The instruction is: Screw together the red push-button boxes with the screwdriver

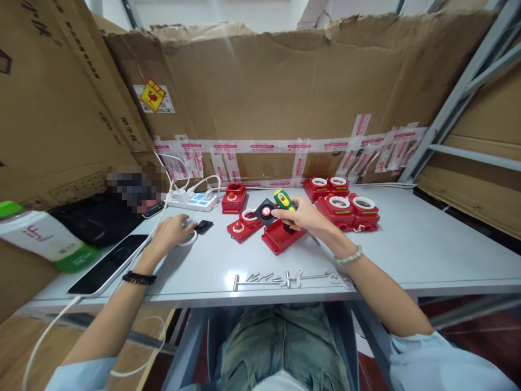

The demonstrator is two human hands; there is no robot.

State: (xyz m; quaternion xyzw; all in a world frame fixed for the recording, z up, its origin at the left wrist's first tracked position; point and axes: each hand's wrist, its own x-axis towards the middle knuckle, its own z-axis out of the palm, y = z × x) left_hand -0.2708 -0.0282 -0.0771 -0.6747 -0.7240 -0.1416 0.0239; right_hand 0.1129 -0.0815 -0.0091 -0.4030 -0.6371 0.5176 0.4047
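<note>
My right hand (299, 214) is closed around a screwdriver (285, 200) with a green and yellow handle. Its fingers also hold a black square plate (266, 212) with a red and white round centre. Just below is an open red housing (277, 239) on the table. My left hand (173, 231) rests low at the left, fingers curled over a white ring (191, 239), which it partly hides. Beside those fingertips lies a second black square piece (204, 226). Between the hands sits a red cover (241, 230) near another white ring (249, 215).
Red housings with white rings (340, 203) stand at the back right, a red box (234, 199) at centre back. Screws and a metal T-bar (260, 282) lie along the front edge. At the left are a power strip (195, 201), a phone (108, 266) and a bottle (44, 239).
</note>
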